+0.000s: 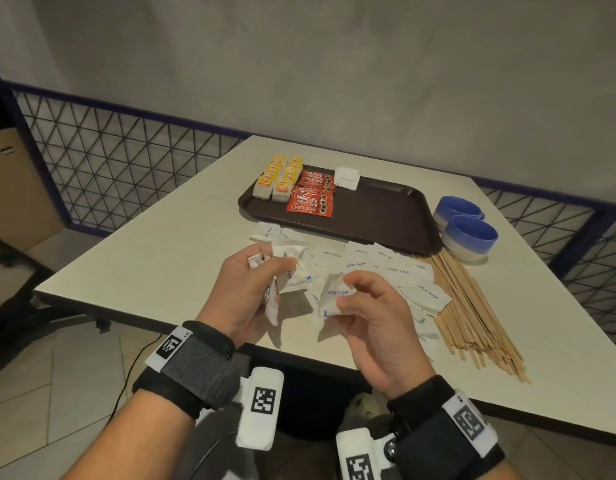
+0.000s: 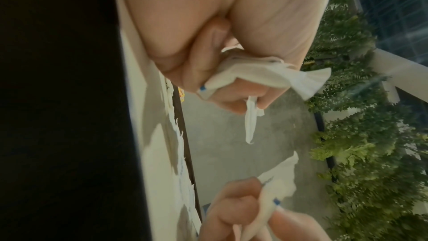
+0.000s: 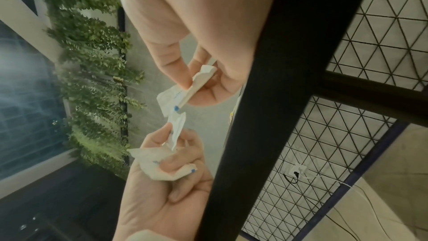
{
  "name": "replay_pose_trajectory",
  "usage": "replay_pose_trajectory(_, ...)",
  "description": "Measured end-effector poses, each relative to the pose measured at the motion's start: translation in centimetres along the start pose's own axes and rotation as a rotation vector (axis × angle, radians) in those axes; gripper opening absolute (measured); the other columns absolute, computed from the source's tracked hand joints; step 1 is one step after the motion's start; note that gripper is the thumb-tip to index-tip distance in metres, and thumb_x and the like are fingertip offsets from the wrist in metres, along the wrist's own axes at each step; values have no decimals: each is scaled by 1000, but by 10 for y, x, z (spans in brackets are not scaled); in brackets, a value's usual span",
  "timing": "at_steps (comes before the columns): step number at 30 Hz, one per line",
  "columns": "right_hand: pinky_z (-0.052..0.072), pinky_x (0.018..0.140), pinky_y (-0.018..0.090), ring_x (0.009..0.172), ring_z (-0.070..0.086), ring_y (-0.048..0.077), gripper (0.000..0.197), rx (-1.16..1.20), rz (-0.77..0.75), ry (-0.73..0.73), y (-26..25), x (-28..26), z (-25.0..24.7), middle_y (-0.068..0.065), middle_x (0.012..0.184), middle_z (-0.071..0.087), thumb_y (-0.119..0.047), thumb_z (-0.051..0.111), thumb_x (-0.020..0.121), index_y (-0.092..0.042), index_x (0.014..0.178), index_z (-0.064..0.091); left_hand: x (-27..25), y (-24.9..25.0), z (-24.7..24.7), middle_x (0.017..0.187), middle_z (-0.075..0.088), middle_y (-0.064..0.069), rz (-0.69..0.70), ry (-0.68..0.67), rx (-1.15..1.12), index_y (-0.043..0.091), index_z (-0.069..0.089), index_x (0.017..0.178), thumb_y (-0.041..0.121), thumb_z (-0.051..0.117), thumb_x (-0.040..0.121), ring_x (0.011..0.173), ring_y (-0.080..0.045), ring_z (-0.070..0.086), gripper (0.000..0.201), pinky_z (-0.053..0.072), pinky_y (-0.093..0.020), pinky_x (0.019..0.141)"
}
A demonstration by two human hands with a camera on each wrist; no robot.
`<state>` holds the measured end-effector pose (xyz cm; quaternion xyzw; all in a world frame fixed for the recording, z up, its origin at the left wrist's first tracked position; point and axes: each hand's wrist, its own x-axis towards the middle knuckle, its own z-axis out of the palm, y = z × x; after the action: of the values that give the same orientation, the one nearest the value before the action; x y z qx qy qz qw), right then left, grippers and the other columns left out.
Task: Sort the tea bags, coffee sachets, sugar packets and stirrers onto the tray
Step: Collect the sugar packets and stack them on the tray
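Head view, item: I log left hand [image 1: 245, 289] clutching a loose sugar-packet bunch [image 1: 289, 268], right hand [image 1: 372, 317] pinching one packet [image 1: 334, 296]; risk: crumpled packets slipping tableward before the tray [image 1: 386, 216].

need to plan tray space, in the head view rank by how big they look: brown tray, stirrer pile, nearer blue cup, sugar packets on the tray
1. brown tray
2. stirrer pile, though nearer the camera, so unsure against the tray
3. nearer blue cup
4. sugar packets on the tray
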<state>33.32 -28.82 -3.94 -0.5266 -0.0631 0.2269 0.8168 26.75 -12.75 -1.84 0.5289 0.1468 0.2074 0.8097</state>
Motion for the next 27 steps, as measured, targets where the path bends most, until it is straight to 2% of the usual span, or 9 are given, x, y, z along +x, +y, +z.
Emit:
replay_pose_trajectory(2,57,79,40,88,71,26,36,13,0,5,0,0,-1,5,92,73,20,61,83,-4,110,67,2,-1,-3,55,62,-5,8,2,91,2,57,93,-7,63,93,41,-12,58,10,44,-18,42)
replay_pose_trajectory(5,57,80,38,90,73,25,44,45,-2,-12,-1,1,-3,9,95,78,21,58,84,-7,117,66,6,-6,-8,73,70,-11,33,-62,295,6,67,78,-1,74,86,65,-18,67,13,52,-32,66)
replay_pose_trajectory(9,58,78,35,76,72,17,50,-42,-2,-76,-3,-1,-3,8,87,77,21,58,85,-13,120,70,7,-10,-5,69,72,0,55,-191,598,20,72,66,13,81,75,64,-14,65,15,51,-32,68)
replay_pose_trajectory(11,60,76,32,74,74,14,48,-128,-9,-103,-4,-3,-1,-7,81,78,18,61,87,-15,121,70,7,-9,-5,68,70,0,56,-228,614,18,72,66,14,82,77,63,-14,63,15,49,-31,67)
replay_pose_trajectory(13,63,77,33,88,77,14,43,-191,-17,-121,-4,-5,2,-13,94,78,13,66,88,-16,120,72,8,-9,-6,67,68,-1,55,-238,586,17,73,65,13,83,82,63,-13,62,20,48,-28,65)
replay_pose_trajectory(17,61,90,47,103,74,32,30,-213,-16,-124,-2,-7,5,12,110,75,5,72,89,-8,115,73,8,-10,-6,80,76,-3,70,-216,505,19,79,75,37,81,81,77,-16,70,19,52,-31,75)
replay_pose_trajectory(21,59,96,47,110,71,35,27,-119,-3,-71,-3,-4,0,14,112,75,-3,72,90,-5,117,67,10,-13,-9,93,79,0,113,-168,445,25,83,89,52,87,72,89,-16,72,31,52,-33,84)
replay_pose_trajectory(24,61,84,35,98,74,31,20,-37,10,-57,-6,-2,-1,13,108,77,-6,69,93,-9,113,67,12,-15,-11,93,79,-3,85,-193,476,20,82,90,53,87,67,84,-18,70,40,52,-36,82)
replay_pose_trajectory(27,62,79,34,81,72,24,17,-45,3,-78,-7,-3,2,18,99,77,-11,67,96,-11,113,66,13,-16,-12,92,79,-7,81,-195,492,14,81,88,32,88,75,88,-24,71,24,54,-41,86)
